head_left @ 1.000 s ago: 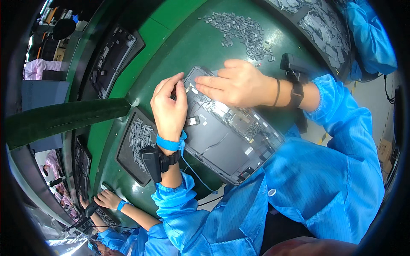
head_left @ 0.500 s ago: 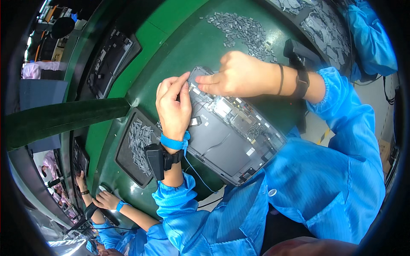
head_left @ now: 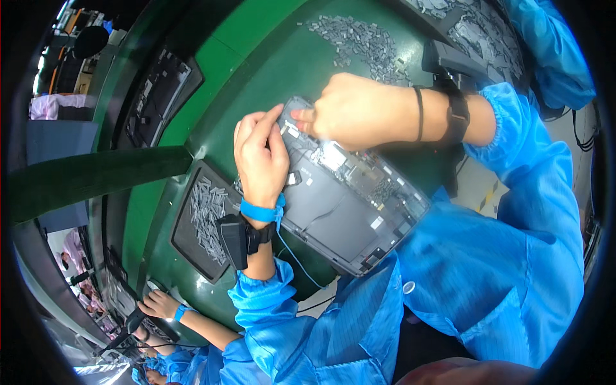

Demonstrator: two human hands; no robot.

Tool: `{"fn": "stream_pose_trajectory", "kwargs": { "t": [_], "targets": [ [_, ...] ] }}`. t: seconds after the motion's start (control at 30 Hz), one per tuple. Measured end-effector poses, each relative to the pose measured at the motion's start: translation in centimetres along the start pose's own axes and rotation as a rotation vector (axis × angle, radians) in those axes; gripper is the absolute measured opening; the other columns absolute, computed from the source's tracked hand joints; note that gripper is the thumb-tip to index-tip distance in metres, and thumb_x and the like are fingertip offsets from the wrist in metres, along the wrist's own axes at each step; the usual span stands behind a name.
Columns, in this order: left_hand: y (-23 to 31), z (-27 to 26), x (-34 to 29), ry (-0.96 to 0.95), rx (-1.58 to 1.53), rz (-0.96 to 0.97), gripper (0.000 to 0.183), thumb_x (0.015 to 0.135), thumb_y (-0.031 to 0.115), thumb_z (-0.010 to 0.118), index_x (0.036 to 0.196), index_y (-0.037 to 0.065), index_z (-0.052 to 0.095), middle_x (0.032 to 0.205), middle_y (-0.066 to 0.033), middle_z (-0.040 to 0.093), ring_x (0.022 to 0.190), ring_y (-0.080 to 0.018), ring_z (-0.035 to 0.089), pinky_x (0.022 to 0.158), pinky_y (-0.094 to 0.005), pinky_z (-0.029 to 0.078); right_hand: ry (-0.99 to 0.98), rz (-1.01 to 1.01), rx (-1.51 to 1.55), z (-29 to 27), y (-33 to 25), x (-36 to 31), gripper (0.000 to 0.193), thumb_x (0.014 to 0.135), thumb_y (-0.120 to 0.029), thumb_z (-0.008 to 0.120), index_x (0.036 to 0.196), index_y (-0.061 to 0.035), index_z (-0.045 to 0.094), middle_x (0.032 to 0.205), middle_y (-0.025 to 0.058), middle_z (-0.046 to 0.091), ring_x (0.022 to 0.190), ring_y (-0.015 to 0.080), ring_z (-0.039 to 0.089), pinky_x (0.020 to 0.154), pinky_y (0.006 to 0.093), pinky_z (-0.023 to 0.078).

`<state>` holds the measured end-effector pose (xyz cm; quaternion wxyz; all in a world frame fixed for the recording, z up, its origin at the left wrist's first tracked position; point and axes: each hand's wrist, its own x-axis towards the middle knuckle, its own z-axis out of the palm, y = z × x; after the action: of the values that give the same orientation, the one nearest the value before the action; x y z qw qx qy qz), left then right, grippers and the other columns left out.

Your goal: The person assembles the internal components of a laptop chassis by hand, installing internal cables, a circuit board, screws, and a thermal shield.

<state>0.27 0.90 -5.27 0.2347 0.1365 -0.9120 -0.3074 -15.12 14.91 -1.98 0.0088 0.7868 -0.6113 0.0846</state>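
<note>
A grey laptop base lies open-backed and slanted before me, its circuit board and a thin black cable showing. My left hand rests along its far left edge, thumb and fingers bent together at the far corner. Whether it grips the edge or a small part there is hidden. Over that same corner, my right hand is closed, with its fingertips pressed down beside a small white strip. What those fingertips hold, if anything, cannot be made out. Near my left wrist, a small black piece with a white label sits on the base.
A dark tray of small grey strips lies left of my left forearm. Beyond my right hand, small grey pieces are heaped on the green table. Another laptop part stands past a green post. A co-worker's hand shows lower left.
My right hand has curled its fingers in and shifted slightly at the corner; its forearm has swung a little to the right. My left hand has barely moved. A co-worker's far hand has moved down.
</note>
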Motion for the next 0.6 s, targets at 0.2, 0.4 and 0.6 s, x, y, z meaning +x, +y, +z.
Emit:
{"fn": "stream_pose_trajectory", "kwargs": {
  "t": [0.2, 0.4, 0.6],
  "targets": [
    [0.0, -1.8, -0.7, 0.037, 0.156, -0.001, 0.028, 0.085, 0.0, 0.057, 0.11, 0.004, 0.067, 0.112, -0.014, 0.06, 0.107, -0.0301, 0.055, 0.096, -0.0377, 0.042, 0.107, 0.033, 0.208, 0.6, 0.3, 0.7, 0.027, 0.069, -0.007, 0.064, 0.095, -0.0011, 0.069, 0.076, 0.0115, 0.07, 0.065, 0.031, 0.068, 0.056, 0.0418, 0.053],
    [6.4, -3.3, -11.9, 0.368, -0.599, -0.567, 0.05, 0.094, 0.008, 0.053, 0.141, -0.002, 0.042, 0.148, -0.0163, 0.039, 0.138, -0.0273, 0.036, 0.114, -0.039, 0.026, 0.431, 0.511, 0.403, 1.0, -3.5, -8.5, 0.045, 0.091, -0.02, 0.056, 0.131, 0.0001, 0.053, 0.138, 0.0197, 0.051, 0.121, 0.0363, 0.05, 0.101, 0.0432, 0.041],
    [8.5, -0.7, -18.8, 0.013, -0.264, -0.558, 0.058, 0.097, 0.011, 0.046, 0.149, -0.004, 0.024, 0.157, -0.0222, 0.017, 0.146, -0.0361, 0.015, 0.118, -0.0414, 0.01, 0.194, 0.615, 0.749, 4.2, -9.1, -9.7, 0.056, 0.098, -0.029, 0.052, 0.141, 0.0052, 0.04, 0.155, 0.0216, 0.025, 0.147, 0.035, 0.014, 0.116, 0.0469, 0.014]
  ]
}}
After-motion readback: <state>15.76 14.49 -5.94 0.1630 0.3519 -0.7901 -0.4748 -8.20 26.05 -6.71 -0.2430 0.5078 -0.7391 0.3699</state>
